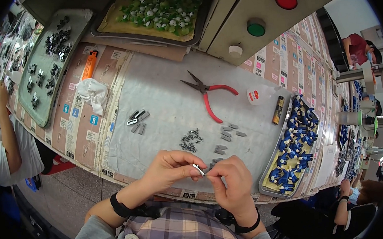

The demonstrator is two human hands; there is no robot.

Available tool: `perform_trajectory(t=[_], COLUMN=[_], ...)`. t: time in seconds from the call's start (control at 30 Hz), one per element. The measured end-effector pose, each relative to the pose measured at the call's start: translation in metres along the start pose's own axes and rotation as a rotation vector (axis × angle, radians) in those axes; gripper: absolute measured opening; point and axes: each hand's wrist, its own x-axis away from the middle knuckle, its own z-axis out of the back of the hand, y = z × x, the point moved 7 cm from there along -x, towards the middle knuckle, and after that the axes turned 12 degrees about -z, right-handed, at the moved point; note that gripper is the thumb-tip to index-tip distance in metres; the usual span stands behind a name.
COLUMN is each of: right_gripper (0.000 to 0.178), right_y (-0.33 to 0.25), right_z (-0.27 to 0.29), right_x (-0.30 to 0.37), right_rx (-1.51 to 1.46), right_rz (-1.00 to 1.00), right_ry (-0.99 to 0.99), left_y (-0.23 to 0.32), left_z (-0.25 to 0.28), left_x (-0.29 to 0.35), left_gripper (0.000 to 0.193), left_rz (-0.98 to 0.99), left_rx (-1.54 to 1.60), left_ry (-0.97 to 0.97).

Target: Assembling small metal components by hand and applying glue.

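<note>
Left hand [172, 167] holding small, narrow silver metal piece [198, 168] between thumb and index finger, on person's side of red-handled metal pliers [204, 89]. Right hand [231, 179] holding thumb and index finger narrowly together at piece's lower end; cannot tell whether gripping it. Small dark metal parts [190, 141] lying heaped below pliers; flat grey oblong pieces [226, 136] lying lower right of pliers; metal tray [263, 187] bearing blue figurines [294, 152] farther right.

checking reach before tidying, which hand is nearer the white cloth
Left. The left hand is to the right of the white cloth and closer to the person's body; the right hand is farther off, beyond it.
</note>
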Motion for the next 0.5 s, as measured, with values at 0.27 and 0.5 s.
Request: perform_trajectory(t=[0.27, 0.5], right_gripper=[0.012, 0.012], right_y=[0.0011, 0.0059], right_z=[-0.0017, -0.001], right_x=[0.0007, -0.0004], right_rx=[0.0, -0.067], right_rz=[0.002, -0.04], right_ry=[0.006, -0.063], left_y=[-0.003, -0.0005], left_z=[0.0018, -0.0021], left_x=[0.0023, 0.0029], left_gripper=[0.018, 0.016], left_rz=[0.039, 0.035], left_rx=[-0.012, -0.136], left_ry=[0.072, -0.006])
